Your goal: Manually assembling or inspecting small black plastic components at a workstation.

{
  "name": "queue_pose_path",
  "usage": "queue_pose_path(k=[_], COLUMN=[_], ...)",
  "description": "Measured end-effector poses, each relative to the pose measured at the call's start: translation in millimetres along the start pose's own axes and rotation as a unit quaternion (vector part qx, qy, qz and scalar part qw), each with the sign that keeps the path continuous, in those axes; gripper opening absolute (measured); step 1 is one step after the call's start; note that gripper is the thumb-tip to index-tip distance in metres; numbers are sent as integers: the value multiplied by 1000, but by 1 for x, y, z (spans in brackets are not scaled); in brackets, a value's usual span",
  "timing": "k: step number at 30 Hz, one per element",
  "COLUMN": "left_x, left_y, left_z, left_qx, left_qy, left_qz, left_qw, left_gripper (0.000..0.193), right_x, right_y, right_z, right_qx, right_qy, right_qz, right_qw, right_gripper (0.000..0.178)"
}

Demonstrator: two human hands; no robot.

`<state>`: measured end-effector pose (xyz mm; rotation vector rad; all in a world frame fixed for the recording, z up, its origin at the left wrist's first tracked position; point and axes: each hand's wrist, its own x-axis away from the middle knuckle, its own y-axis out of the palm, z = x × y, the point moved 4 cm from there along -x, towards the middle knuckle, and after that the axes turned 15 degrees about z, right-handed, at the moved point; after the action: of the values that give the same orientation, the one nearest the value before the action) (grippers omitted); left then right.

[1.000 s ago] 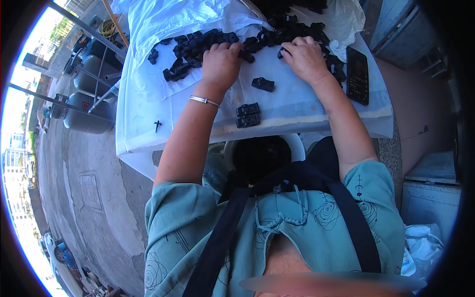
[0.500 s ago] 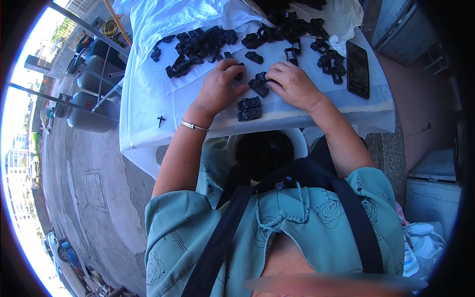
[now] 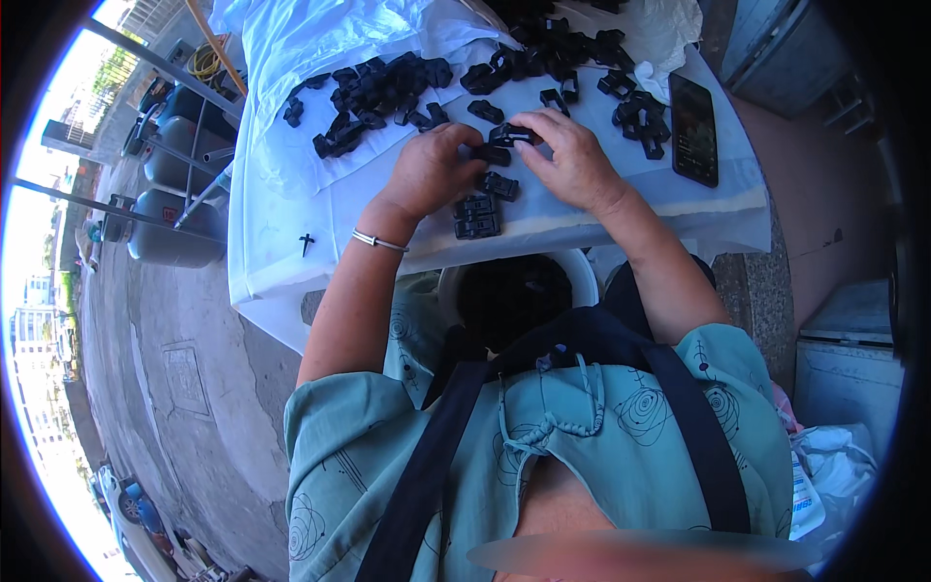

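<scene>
pulling back from the far piles, left hand (image 3: 433, 173) and right hand (image 3: 572, 163) now pinch one black plastic clip (image 3: 504, 144) together, assembling above the stacked clips (image 3: 477, 215).

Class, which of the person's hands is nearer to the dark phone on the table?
Right. The right hand lies just left of the phone; the left hand is farther, beyond the right hand.

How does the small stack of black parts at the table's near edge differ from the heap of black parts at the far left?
The stack is a few parts set squarely together; the heap is many parts, loose and scattered. The stack lies just below the left hand; the heap lies beyond it, untouched. Both are black plastic on the white table cover.
</scene>
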<state>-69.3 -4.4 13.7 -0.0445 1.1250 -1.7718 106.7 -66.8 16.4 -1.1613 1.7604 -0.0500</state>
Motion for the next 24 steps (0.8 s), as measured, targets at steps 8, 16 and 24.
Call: queue_pose_path(k=[8,16,24], left_x=[4,4,1], left_y=[5,6,-4], left_z=[-6,-10,-9], left_qx=[44,53,64], left_qy=[-48,-57,-63], left_qz=[56,40,15], left_qw=[996,996,996], left_gripper=[51,54,40], right_x=[0,3,10], right_y=[10,12,15], right_z=[-8,-5,-15], right_qx=[-52,-14,121], right_qy=[-46,-87,-123], right_qz=[-13,-44,-58], right_qw=[998,995,983], right_gripper=[38,32,34])
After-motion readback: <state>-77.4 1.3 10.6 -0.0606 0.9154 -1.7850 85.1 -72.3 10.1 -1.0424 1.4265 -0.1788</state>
